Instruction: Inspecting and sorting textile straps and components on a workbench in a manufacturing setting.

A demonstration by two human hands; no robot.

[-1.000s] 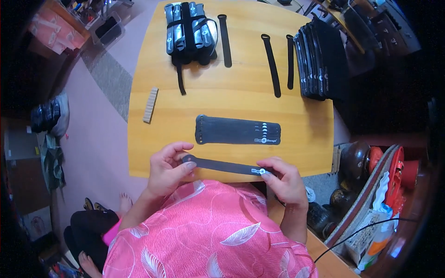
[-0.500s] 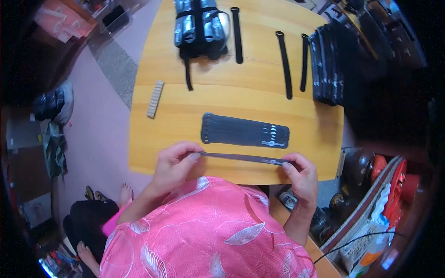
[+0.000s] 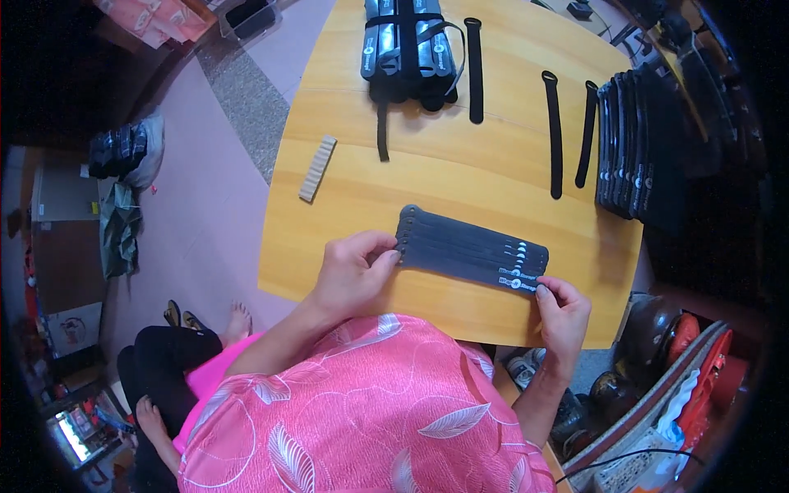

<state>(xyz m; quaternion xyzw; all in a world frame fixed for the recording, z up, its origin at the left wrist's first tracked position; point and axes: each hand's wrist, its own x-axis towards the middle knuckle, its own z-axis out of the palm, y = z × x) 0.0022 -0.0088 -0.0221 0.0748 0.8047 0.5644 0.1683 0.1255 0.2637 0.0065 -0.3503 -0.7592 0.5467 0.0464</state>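
Note:
My left hand pinches the rounded end of a dark flat strap. The strap's other end, with white print on it, is between the thumb and fingers of my right hand. It lies along the near edge of a row of overlapping dark straps on the wooden table. That row has small holes at its left end and white marks toward its right end. Both hands are closed, one at each end of the strap.
Beyond stands a banded bundle of dark strips. Three slotted black straps, one being this strap, lie apart. A stack of dark strips sits at the table's right, a ridged beige strip at left. Another person's dark-clad leg shows lower left.
The strap between my hands was apart from the row, nearer to me; now it lies against the row's near edge. The whole view has shifted, so the table sits farther right.

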